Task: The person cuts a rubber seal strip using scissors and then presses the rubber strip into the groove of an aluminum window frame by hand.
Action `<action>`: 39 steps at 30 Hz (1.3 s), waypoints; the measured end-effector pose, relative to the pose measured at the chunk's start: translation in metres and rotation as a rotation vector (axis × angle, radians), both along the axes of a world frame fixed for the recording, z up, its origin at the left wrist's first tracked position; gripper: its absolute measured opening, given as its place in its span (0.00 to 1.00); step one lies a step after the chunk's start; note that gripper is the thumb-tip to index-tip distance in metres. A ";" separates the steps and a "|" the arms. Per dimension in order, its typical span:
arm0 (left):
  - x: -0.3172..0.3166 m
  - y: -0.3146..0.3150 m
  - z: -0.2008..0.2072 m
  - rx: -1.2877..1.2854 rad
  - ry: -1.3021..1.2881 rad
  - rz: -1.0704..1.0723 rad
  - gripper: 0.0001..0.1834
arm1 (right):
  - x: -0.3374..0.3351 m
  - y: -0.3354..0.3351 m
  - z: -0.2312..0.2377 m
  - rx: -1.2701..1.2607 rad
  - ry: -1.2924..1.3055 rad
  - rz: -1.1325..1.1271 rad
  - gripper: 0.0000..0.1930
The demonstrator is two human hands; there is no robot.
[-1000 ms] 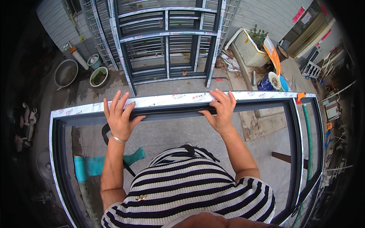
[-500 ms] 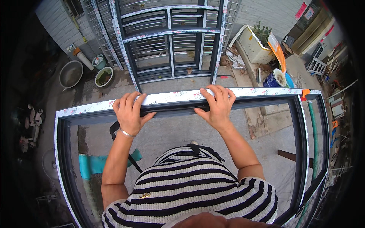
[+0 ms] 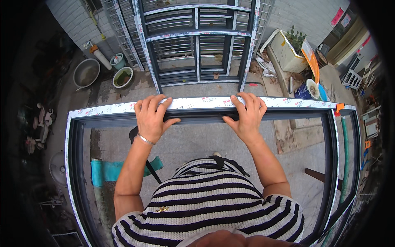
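A large dark grey window frame [image 3: 197, 103], its outer face covered in printed white protective film, surrounds my body on the sides I can see. My left hand [image 3: 151, 116] grips its far bar left of the middle, fingers over the filmed face and thumb on the inner edge. To the right, my right hand [image 3: 248, 115] holds the same bar in the same way. A black strip [image 3: 201, 116] runs along the bar's inner groove between my thumbs. At the frame's right corner sits an orange clip-like piece [image 3: 339, 108].
More filmed frames [image 3: 197, 35] lean against metal bars ahead. Basins [image 3: 87, 73] stand far left. A planter with a cactus [image 3: 284, 51] and a blue bucket [image 3: 307, 89] are far right. Turquoise sheeting [image 3: 111, 169] lies left, and a brown bar [image 3: 321, 176] lies right.
The whole scene has shifted slightly to the right in the picture. Both hands keep their grip at about the same places on the bar.
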State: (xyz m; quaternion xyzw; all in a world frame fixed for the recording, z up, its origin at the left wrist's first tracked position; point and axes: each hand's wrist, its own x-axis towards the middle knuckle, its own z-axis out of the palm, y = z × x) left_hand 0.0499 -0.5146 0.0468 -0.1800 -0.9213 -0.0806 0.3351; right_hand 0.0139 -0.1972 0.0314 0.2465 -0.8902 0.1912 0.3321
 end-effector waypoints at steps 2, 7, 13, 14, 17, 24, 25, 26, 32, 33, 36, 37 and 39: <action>0.000 -0.004 0.006 -0.019 -0.018 -0.033 0.39 | 0.000 0.000 -0.001 -0.001 0.003 0.013 0.44; 0.003 -0.009 -0.001 -0.073 0.130 -0.081 0.32 | 0.001 -0.002 -0.003 -0.005 0.010 -0.014 0.43; 0.031 -0.008 -0.046 0.045 0.317 0.222 0.27 | 0.002 0.000 -0.001 0.009 0.019 -0.005 0.44; 0.032 -0.006 -0.046 0.087 0.243 0.301 0.28 | 0.002 0.000 -0.001 0.012 0.018 -0.003 0.44; 0.040 -0.005 -0.045 0.150 0.187 0.301 0.26 | 0.002 0.001 -0.002 0.021 0.022 -0.006 0.44; 0.030 -0.012 -0.036 0.241 0.186 0.168 0.21 | 0.001 0.001 -0.003 0.028 0.013 -0.020 0.44; 0.029 -0.013 -0.034 0.241 0.187 0.167 0.21 | 0.001 0.000 -0.003 0.030 0.015 -0.022 0.44; 0.030 -0.013 -0.031 0.232 0.195 0.166 0.20 | 0.001 0.000 -0.003 0.031 0.013 -0.021 0.44; 0.029 -0.014 -0.039 0.230 0.270 0.134 0.21 | 0.001 0.001 -0.004 0.028 0.019 -0.026 0.44; 0.028 -0.015 -0.042 0.218 0.297 0.111 0.21 | 0.001 0.001 -0.005 0.031 0.024 -0.025 0.44; 0.025 -0.019 -0.046 0.204 0.312 0.085 0.22 | 0.001 0.002 -0.005 0.032 0.027 -0.020 0.45; 0.024 -0.021 -0.048 0.202 0.313 0.086 0.22 | 0.001 0.002 -0.005 0.031 0.024 -0.017 0.44; 0.025 -0.022 -0.049 0.218 0.319 0.052 0.22 | 0.001 0.002 -0.005 0.034 0.019 -0.021 0.44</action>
